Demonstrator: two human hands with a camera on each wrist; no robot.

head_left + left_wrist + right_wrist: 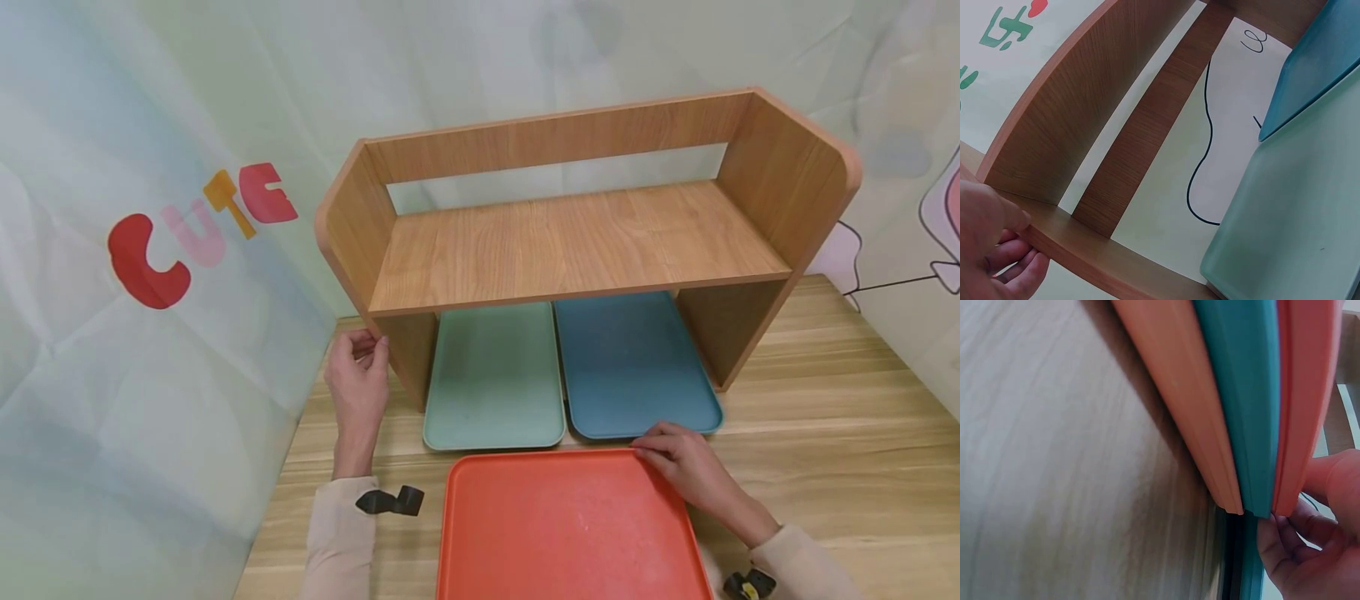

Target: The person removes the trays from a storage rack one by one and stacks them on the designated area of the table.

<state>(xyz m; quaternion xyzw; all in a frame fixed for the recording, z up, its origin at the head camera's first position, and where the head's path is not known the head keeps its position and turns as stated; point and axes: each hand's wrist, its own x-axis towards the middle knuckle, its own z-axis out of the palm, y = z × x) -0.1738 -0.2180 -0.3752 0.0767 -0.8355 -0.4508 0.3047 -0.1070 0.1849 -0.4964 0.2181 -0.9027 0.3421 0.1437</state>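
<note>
The left hand (pixel 358 379) is gripping the front edge of the left side panel (pixel 414 354) of the wooden shelf (pixel 570 242), fingers curling in at the edge. The right hand (pixel 686 467) is pinching the far right corner of the red tray (pixel 562 533), which is lying in front of the shelf, nearest the person. In the right wrist view the red tray is resting on a teal tray (pixel 1241 394), with an orange tray (pixel 1179 394) sitting beneath that; whether the fingertips are also catching the teal rim cannot be told. The green tray (pixel 495 383) and the blue tray (pixel 637 367) are lying side by side between the side panels, their near ends projecting forward onto the tabletop (pixel 840 417). For sound handling, the left hand should be holding the panel lightly, steadying rather than dragging the shelf. The right hand should be bearing on the red rim alone, since a deeper pinch could be shifting the stack. The red corner is lying just beside the blue tray's near edge, so any movement should be kept slow and level there.
</note>
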